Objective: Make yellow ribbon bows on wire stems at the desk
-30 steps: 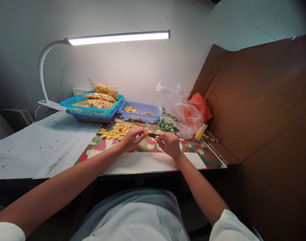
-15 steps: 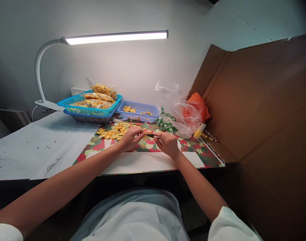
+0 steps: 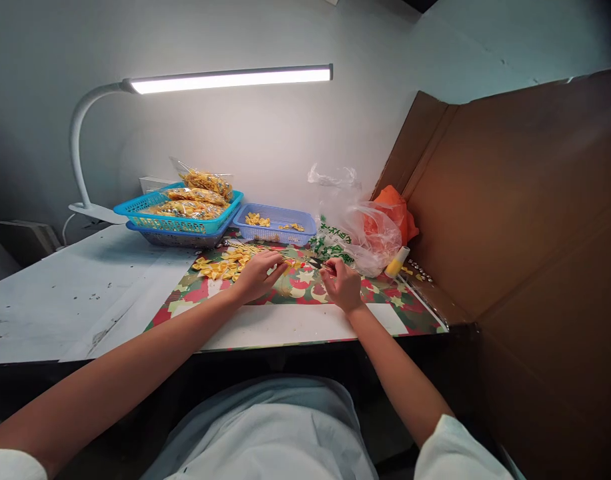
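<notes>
My left hand (image 3: 260,275) is closed in a pinch over the patterned mat. Between its thumb and fingers is a small yellow bow-like piece (image 3: 292,264), partly hidden by the fingertips. My right hand (image 3: 343,285) grips small pliers (image 3: 315,263), whose dark jaws point left and stand a little apart, clear of the yellow piece. Their handles are mostly covered by my fingers. Beside my left hand lies a loose pile of yellow bows (image 3: 220,267), with thin golden strands at its back.
Stacked blue baskets (image 3: 180,225) with bagged yellow pieces stand back left. A shallow lilac basket (image 3: 278,233) holds more bows. Plastic bags (image 3: 353,230), a yellow-filled tube (image 3: 397,262) and a tall cardboard sheet (image 3: 525,200) lie rightward. A lamp (image 3: 230,79) hangs above.
My right hand has shifted right, drawing the pliers away from my left fingertips. Their jaws now show apart. My left hand stays nearly in place.
</notes>
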